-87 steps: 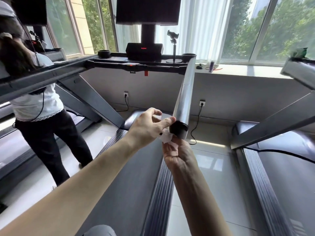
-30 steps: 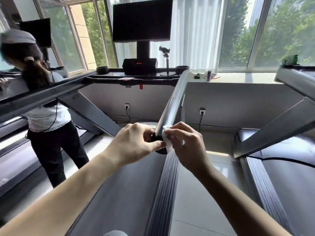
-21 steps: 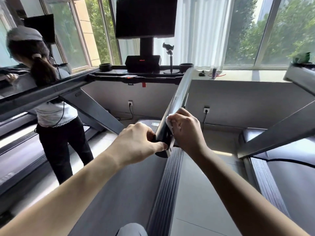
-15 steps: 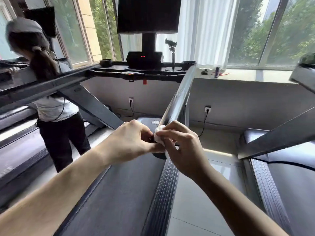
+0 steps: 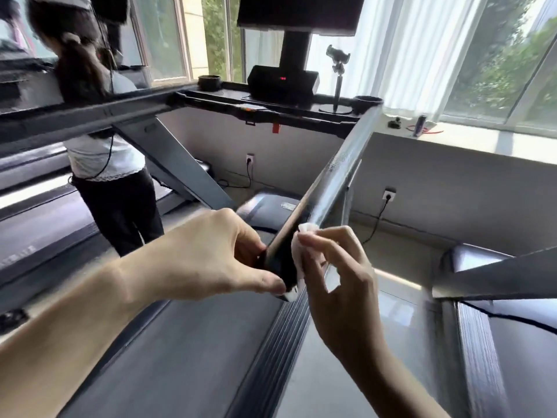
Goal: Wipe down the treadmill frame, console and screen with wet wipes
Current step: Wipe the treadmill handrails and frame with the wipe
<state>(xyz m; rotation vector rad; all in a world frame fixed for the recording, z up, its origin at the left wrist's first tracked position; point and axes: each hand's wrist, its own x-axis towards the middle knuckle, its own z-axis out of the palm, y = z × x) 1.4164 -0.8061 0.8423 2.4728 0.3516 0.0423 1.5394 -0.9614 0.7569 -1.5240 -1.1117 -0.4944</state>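
Note:
The treadmill's right handrail (image 5: 340, 173), a silver bar with a black end cap (image 5: 278, 265), runs from the console (image 5: 283, 82) down toward me. My left hand (image 5: 208, 254) grips the black end cap from the left, thumb underneath. My right hand (image 5: 334, 267) presses a white wet wipe (image 5: 297, 251) against the right side of the cap with its fingertips; part of the wipe pokes out above and below. The dark screen (image 5: 298, 10) stands on a post above the console. The grey running belt (image 5: 187, 357) lies below my arms.
Another person (image 5: 102, 146) in a white top stands on the floor to the left, beside the left handrail (image 5: 84, 116). A phone holder (image 5: 337, 76) stands on the console. A neighbouring treadmill (image 5: 497, 327) lies at right. Window sill (image 5: 452, 137) with small items behind.
My right hand slid up the rail with the wipe, then came back down to the end cap. My left hand has stayed on the cap. The view tilted slightly.

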